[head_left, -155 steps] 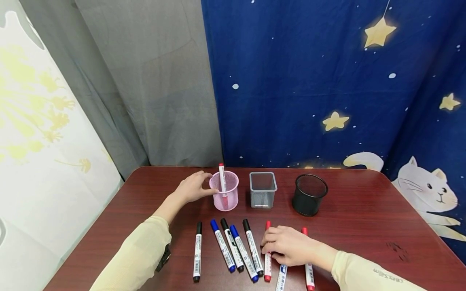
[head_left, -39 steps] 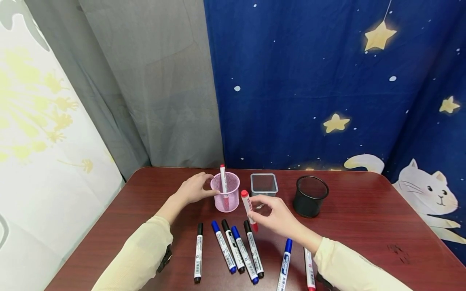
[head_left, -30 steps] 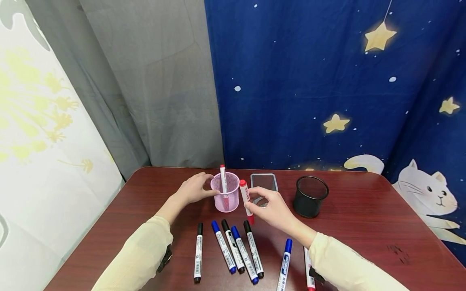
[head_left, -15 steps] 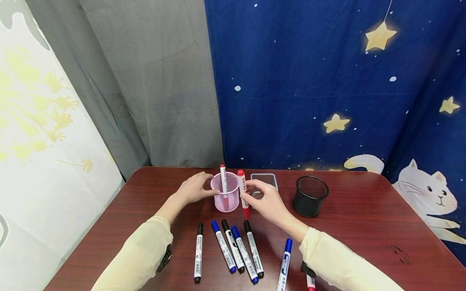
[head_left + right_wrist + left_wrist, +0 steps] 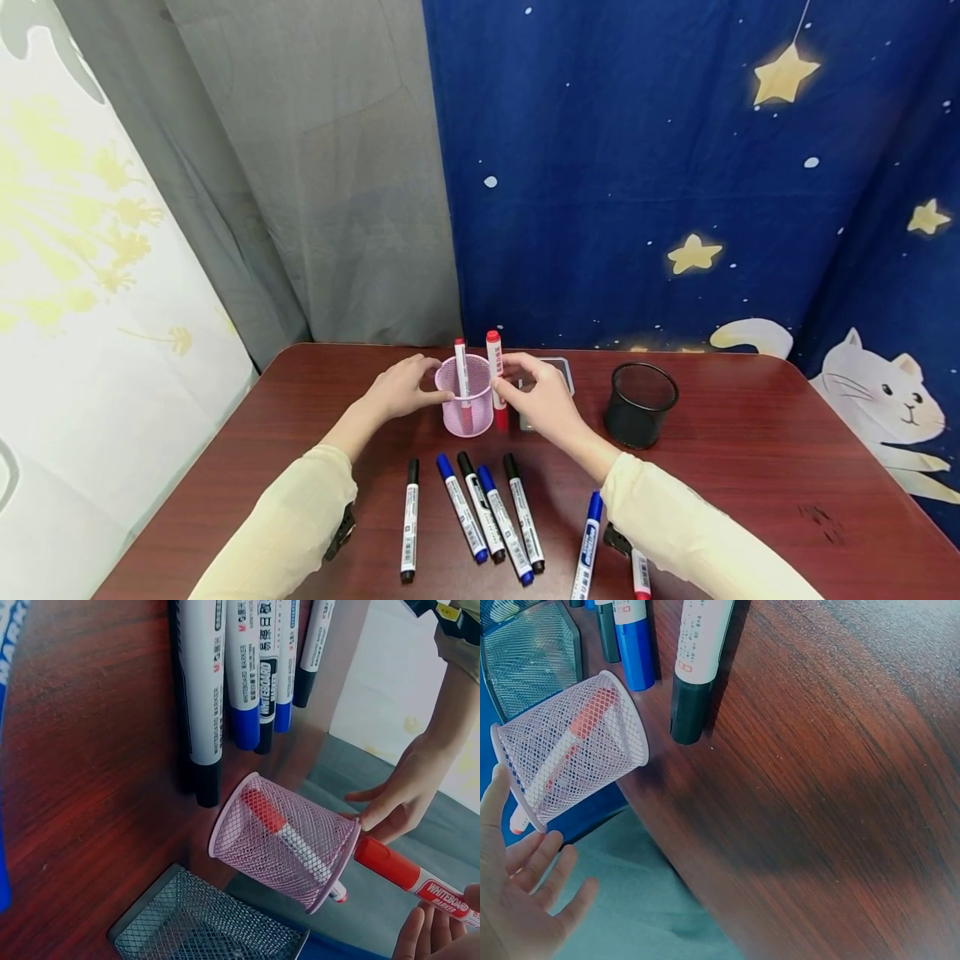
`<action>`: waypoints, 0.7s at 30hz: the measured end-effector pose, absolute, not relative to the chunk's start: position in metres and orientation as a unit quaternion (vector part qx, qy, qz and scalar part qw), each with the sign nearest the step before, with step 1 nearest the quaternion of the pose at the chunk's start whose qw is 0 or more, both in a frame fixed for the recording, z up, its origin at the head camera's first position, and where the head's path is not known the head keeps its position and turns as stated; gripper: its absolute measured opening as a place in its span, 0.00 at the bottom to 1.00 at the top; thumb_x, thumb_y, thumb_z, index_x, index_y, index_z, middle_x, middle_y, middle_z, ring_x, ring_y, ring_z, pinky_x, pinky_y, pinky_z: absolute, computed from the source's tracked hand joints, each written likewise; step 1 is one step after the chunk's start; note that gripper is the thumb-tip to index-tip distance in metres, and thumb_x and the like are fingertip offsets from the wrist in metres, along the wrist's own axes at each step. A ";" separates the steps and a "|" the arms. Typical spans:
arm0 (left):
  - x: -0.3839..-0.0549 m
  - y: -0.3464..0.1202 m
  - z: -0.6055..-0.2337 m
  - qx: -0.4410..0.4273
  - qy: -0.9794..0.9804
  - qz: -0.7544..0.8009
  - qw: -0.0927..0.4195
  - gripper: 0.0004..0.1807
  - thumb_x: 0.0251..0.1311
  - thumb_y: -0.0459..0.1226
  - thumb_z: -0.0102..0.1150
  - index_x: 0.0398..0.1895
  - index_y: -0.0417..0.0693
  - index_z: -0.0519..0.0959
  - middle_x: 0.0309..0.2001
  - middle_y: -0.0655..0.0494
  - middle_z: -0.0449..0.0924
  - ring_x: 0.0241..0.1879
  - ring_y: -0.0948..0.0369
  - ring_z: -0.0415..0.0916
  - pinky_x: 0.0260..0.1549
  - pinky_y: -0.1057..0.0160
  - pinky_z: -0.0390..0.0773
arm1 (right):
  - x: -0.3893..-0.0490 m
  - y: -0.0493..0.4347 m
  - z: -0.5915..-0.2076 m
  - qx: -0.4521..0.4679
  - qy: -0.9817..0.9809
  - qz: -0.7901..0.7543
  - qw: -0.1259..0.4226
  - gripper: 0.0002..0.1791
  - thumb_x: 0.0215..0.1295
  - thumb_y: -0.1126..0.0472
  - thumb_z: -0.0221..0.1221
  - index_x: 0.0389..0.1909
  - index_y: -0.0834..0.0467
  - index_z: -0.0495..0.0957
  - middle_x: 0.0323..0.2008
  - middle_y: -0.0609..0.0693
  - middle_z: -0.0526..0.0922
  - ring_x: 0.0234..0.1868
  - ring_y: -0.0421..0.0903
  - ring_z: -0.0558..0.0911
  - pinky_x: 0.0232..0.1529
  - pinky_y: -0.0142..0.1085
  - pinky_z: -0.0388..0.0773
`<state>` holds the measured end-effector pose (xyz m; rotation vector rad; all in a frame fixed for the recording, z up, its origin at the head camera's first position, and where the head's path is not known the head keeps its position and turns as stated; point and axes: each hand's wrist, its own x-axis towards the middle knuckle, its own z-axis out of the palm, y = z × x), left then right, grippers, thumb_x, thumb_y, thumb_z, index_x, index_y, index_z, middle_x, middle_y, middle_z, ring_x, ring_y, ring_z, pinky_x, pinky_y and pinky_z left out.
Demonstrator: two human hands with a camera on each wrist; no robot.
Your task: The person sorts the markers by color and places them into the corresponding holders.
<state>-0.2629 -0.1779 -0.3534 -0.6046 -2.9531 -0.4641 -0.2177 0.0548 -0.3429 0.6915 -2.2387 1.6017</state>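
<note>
My left hand (image 5: pixel 401 387) holds the rim of a pink mesh pen cup (image 5: pixel 468 419) between thumb and fingers. Inside the cup leans one red whiteboard marker (image 5: pixel 461 367), its upper end above the rim. My right hand (image 5: pixel 543 400) pinches a second red whiteboard marker (image 5: pixel 494 354) between thumb and fingers. That marker stands nearly upright at the cup's right side, and in the right wrist view its red end (image 5: pixel 386 862) is close to the rim. Both cup (image 5: pixel 577 754) and left hand (image 5: pixel 525 892) show in the left wrist view.
A grey square mesh holder (image 5: pixel 562 375), partly behind my right hand, and a round black mesh cup (image 5: pixel 637 417) stand to the right. Several black and blue markers (image 5: pixel 461 508) lie in front. A blue marker (image 5: pixel 587 550) and a red marker (image 5: pixel 641 575) lie near my right sleeve.
My right hand has picked up a red marker from the table, carried it up and left to the pink cup, and turned it upright. The left hand has stayed at the rim.
</note>
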 end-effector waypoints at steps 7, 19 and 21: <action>-0.262 -0.178 -0.352 -0.200 -0.966 -0.154 0.046 0.35 0.44 0.57 0.60 0.51 0.42 0.72 0.45 0.46 0.73 0.46 0.53 0.70 0.42 0.51 0.70 | -0.226 0.051 -0.341 0.236 -0.771 0.569 0.161 0.12 0.52 0.63 0.62 0.39 0.59 0.78 0.30 0.47 0.80 0.31 0.40 0.77 0.28 0.38 0.74; -0.262 -0.178 -0.354 -0.198 -0.966 -0.158 0.048 0.34 0.44 0.57 0.60 0.50 0.44 0.73 0.43 0.49 0.73 0.44 0.54 0.70 0.42 0.52 0.70 | -0.210 0.036 -0.305 0.225 -0.771 0.567 0.185 0.11 0.51 0.70 0.61 0.38 0.66 0.77 0.29 0.57 0.80 0.30 0.50 0.78 0.31 0.44 0.74; -0.263 -0.178 -0.354 -0.199 -0.966 -0.156 0.049 0.35 0.44 0.58 0.60 0.50 0.44 0.73 0.43 0.49 0.73 0.44 0.54 0.70 0.42 0.52 0.70 | -0.211 0.035 -0.304 0.220 -0.773 0.565 0.186 0.11 0.51 0.70 0.61 0.37 0.66 0.77 0.29 0.56 0.80 0.31 0.49 0.78 0.32 0.44 0.73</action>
